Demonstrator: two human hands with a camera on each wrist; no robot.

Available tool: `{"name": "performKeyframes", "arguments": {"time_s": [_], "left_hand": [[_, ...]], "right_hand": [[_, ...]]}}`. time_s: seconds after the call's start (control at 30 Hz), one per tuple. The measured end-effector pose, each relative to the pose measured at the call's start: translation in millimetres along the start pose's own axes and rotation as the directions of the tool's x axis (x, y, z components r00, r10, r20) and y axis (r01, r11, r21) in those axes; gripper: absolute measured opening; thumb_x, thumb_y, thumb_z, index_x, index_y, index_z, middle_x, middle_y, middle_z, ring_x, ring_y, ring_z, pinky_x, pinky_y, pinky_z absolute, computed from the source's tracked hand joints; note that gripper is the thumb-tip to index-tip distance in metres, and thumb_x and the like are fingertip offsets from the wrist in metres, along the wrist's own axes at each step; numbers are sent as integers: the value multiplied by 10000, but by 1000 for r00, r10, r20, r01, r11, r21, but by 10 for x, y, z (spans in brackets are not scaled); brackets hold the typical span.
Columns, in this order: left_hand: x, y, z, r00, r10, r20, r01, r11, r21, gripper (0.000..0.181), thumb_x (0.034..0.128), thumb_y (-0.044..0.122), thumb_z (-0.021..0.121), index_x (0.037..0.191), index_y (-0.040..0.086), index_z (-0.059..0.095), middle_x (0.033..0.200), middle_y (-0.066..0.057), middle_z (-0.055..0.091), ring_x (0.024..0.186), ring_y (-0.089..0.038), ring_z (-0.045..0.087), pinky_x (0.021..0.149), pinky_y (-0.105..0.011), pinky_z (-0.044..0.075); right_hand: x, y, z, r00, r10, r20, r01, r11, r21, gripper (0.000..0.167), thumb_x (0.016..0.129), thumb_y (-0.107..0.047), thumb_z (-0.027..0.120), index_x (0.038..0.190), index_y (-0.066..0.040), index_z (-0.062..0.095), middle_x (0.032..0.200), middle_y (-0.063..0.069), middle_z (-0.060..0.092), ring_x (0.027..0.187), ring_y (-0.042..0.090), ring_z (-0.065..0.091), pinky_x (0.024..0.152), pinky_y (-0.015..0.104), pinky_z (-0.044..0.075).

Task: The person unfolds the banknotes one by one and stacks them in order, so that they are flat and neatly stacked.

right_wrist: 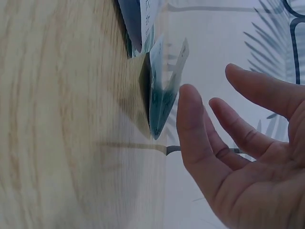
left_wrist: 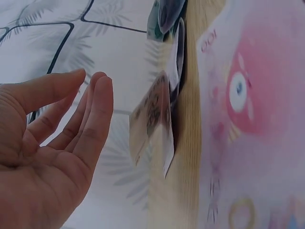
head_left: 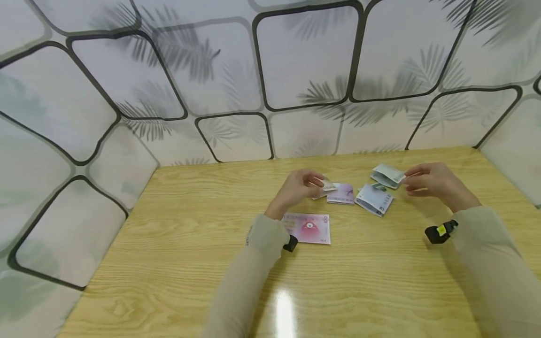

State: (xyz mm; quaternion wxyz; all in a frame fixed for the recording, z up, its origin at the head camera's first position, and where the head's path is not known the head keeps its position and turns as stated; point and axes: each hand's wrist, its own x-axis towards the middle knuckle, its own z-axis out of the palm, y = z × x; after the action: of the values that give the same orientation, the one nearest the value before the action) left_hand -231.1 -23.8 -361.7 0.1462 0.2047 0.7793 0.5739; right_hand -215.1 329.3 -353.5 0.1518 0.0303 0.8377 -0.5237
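Left hand [head_left: 298, 188], right hand [head_left: 436, 184], loosely curved

Only clear no.: "100", printed in a corner of the flat pink note [head_left: 307, 228]; seen sideways in head cam & again, turned, in L wrist cam. More chars. along another edge of same note, can't make out. Folded purple note [head_left: 341, 194]: row of print nr. bottom edge, too small. Folded blue note [head_left: 374, 199]: chars. on one face, illeg. Folded green note [head_left: 388, 174]: print at one end, blurred. Folded brown note [left_wrist: 151, 117]: dark chars., unreadable. L sleeve [head_left: 251, 274]: small lettering, also illeg.
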Motion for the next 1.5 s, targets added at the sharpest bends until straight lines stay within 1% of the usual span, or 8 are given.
{"name": "performKeyframes", "arguments": {"time_s": [0.27,0.63,0.8,0.9,1.03,1.17,1.33,1.5], "left_hand": [[195,86,242,999,-28,21,30,992,-122,356,948,-72,645,1299,-107,597,1161,-242,658,961,-283,681,834,-301,601],[477,194,499,999,-37,24,41,983,-180,310,961,-91,619,1271,-93,619,1230,-301,622,1087,-411,652,864,-360,599],[578,214,573,1000,-18,-6,17,987,-162,278,988,-63,594,1264,-85,620,1232,-258,620,1137,-419,619,921,-439,573],[649,202,608,999,-13,-43,7,991,-135,268,994,-52,585,1257,-84,628,1257,-264,614,1125,-382,630,878,-377,593],[755,166,659,996,-24,-84,15,995,-102,268,994,-38,589,1255,-73,637,1286,-266,609,1094,-322,647,809,-303,601],[833,125,713,993,-58,-103,48,995,-92,278,1006,-24,577,1276,-72,624,1282,-244,610,1103,-328,641,819,-334,602],[898,93,824,990,-111,-91,102,990,-97,289,1013,-10,569,1295,-57,614,1298,-214,608,1115,-319,633,842,-368,599],[950,80,910,991,-133,-28,130,987,-99,377,1005,-15,550,1381,-46,560,1404,-213,544,1213,-346,585,926,-395,571]], "right_hand": [[46,20,-37,1000,24,-11,-24,1000,-9,638,1034,-125,580,1457,212,243,962,-109,595,835,-11,628,847,292,595],[109,30,-96,998,65,-3,-65,997,-30,761,1036,-161,595,1498,214,120,1119,35,594,833,-16,626,863,287,586],[152,30,-104,996,86,-12,-86,996,-14,774,1026,-154,607,1492,226,120,1069,22,603,815,6,636,844,284,591],[166,42,-111,995,96,-12,-96,995,9,761,1023,-140,605,1490,224,127,1047,13,599,813,11,640,843,280,590],[159,73,-134,994,109,-14,-108,993,44,683,1063,-144,506,1492,215,113,1228,204,540,812,15,637,843,284,593],[165,100,-130,994,108,-10,-106,990,92,631,1097,-182,370,1507,202,83,1432,365,307,826,10,627,858,283,589],[196,112,-99,995,97,-19,-94,988,119,629,1091,-177,380,1511,195,96,1489,374,245,830,-2,615,869,272,583],[259,108,-54,994,104,-30,-100,988,118,633,1081,-169,454,1509,186,151,1409,311,365,829,6,625,844,263,588]]}}
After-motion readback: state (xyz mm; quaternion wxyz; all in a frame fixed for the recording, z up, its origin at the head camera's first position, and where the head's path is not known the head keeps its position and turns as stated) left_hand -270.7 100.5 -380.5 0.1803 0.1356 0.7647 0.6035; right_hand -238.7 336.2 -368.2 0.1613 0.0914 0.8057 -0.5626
